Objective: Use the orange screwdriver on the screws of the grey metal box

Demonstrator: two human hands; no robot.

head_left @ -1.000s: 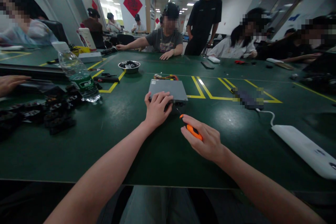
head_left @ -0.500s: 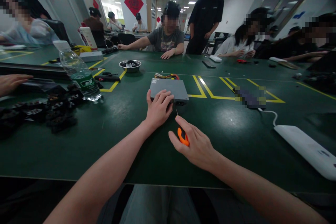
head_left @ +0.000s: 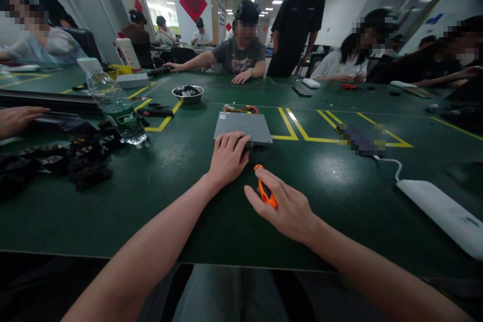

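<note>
A grey metal computer power supply lies flat on the green table, a bundle of coloured wires at its far side. My left hand grips its near left part, fingers bent over the top edge. In my right hand is a screwdriver with an orange and black handle, held between thumb and fingers. Its thin shaft points at the near face of the power supply, close to the dark socket. Whether the tip touches a screw there is too small to tell.
To the left stand a water bottle and a heap of black parts. A metal bowl of small black items sits beyond. On the right lie a phone and a white power bank, joined by a cable. Another person's hand rests at far left.
My right hand has shifted slightly to the right and shows more of the orange handle. The left thumb no longer shows at the side of the power supply; the fingers stay on its edge.
</note>
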